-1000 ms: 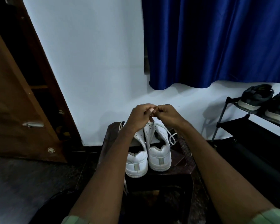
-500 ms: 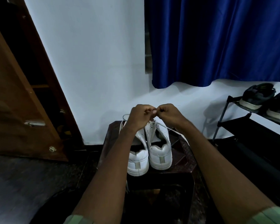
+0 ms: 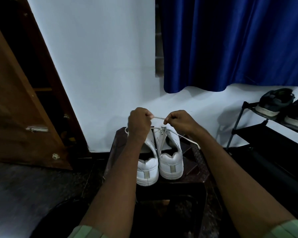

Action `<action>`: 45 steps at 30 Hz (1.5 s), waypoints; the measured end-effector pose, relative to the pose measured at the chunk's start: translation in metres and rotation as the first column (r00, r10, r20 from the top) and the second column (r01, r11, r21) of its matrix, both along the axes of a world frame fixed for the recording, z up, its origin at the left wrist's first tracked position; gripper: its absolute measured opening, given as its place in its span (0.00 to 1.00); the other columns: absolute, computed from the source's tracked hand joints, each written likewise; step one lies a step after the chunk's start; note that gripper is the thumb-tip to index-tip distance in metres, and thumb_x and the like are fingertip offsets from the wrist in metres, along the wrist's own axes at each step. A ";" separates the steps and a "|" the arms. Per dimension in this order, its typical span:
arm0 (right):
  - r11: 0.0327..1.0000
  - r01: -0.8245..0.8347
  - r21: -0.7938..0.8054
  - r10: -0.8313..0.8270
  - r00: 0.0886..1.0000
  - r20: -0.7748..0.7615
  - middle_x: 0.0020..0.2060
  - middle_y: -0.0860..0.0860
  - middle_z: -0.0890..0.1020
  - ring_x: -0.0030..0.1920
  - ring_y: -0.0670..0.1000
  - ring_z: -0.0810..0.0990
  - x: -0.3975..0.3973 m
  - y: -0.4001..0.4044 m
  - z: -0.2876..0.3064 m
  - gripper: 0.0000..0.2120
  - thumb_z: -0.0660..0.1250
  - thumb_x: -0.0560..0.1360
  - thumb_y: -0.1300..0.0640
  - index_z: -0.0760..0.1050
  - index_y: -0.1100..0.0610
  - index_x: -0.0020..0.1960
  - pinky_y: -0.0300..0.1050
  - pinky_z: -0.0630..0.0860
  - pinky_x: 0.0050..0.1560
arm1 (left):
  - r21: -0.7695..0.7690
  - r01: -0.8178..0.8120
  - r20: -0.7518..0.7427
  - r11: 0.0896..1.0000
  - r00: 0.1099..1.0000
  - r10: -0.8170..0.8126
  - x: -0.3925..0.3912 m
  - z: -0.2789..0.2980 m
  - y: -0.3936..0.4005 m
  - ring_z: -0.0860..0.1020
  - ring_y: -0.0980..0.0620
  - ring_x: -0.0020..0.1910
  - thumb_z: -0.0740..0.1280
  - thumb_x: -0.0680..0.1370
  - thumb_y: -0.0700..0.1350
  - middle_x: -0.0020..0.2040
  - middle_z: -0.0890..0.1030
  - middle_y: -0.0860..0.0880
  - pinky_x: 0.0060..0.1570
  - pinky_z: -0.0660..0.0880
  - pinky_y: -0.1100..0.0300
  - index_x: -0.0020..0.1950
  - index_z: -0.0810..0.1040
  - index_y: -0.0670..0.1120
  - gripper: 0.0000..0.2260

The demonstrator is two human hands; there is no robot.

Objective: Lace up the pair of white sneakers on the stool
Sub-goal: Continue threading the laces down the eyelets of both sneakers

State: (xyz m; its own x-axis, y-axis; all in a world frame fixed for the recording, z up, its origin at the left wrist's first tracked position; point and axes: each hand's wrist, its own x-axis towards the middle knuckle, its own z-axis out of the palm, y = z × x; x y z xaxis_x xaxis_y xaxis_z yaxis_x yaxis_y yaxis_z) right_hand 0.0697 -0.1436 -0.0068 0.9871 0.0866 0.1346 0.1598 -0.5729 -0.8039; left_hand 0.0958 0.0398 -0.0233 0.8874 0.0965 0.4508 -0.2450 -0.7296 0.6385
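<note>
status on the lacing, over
Left hand and right hand each pinch the lace, stretched between them. Both sneakers upright on stool. Nothing in the way.

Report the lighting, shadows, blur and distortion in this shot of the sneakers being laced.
Head view: dim bluish light; the floor and dark stool nearly lose detail. The white sneakers and wall stand out without glare. The shoe rack casts a soft shadow on the wall. Wide-angle bend tilts the wooden door. The lace between left hand and right hand is slightly soft.
</note>
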 end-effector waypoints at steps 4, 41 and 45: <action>1.000 -0.001 0.011 0.001 1.000 -0.016 0.21 0.34 0.75 0.24 0.33 0.73 -0.001 -0.003 -0.001 0.12 0.63 0.81 0.63 0.84 0.60 0.45 0.29 0.64 0.29 | 0.073 -0.118 0.025 0.990 0.993 0.116 0.004 -0.007 0.018 0.83 0.46 0.52 0.71 0.77 0.37 0.52 0.86 0.48 0.52 0.79 0.53 0.50 0.87 0.47 0.07; 0.939 0.338 -0.071 -0.345 0.920 -0.186 0.35 0.55 0.82 0.38 0.56 0.84 0.015 0.009 -0.025 0.13 0.73 0.64 0.52 0.76 0.60 0.38 0.47 0.82 0.36 | 0.001 0.148 -0.199 0.989 0.969 -0.145 -0.005 -0.015 -0.024 0.83 0.58 0.42 0.77 0.72 0.43 0.41 0.87 0.55 0.44 0.77 0.65 0.43 0.90 0.51 0.03; 0.905 0.384 0.184 -0.297 0.879 -0.372 0.29 0.56 0.75 0.28 0.52 0.75 0.023 -0.005 -0.031 0.09 0.72 0.69 0.70 0.75 0.61 0.35 0.40 0.71 0.28 | 0.003 0.145 -0.199 0.989 0.970 -0.142 -0.006 -0.018 -0.027 0.81 0.63 0.34 0.77 0.71 0.43 0.36 0.85 0.59 0.34 0.71 0.72 0.39 0.89 0.52 0.04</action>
State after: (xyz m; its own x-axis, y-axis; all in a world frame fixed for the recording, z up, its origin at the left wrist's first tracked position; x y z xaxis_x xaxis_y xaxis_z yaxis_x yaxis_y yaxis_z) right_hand 0.0926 -0.1483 -0.0375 0.9390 -0.2563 -0.2292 -0.3063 -0.3206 -0.8963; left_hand 0.0899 0.0124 -0.0415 0.9632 -0.0447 0.2651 -0.2178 -0.7076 0.6722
